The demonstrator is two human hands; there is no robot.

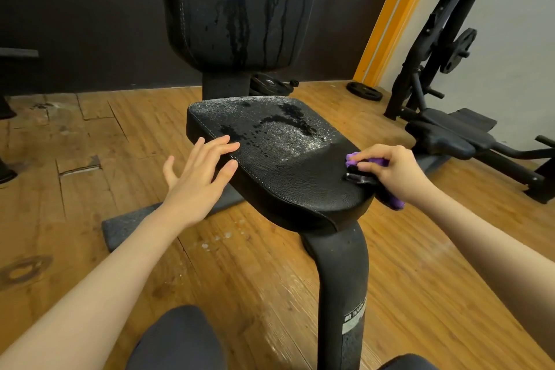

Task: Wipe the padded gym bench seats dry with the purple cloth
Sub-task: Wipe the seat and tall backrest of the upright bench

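Two dark-clad knees [177, 339] at bottom edge, person facing the bench. One black support post [339, 285] with a partly readable warning sticker rises to the bench seat [288, 177], one padded black seat pad, tilted. Far half of seat covered in water droplets and small puddles; near half looks smoother, drier. One upright backrest pad [240, 6] behind it, streaked with water runs. Left hand [198, 171] has fingers straight and spread, fingertips on the seat's left edge, holding nothing. Right hand [390, 171] has fingers curled around the purple cloth [369, 162], bunched, pressed on the seat's right near corner; a cloth end hangs below the hand off the seat edge. No containers visible. Wooden floor [90, 159] with white droplets near the post. Two weight plates [364, 91] on the floor behind, one more on a second machine [456, 129] at right.
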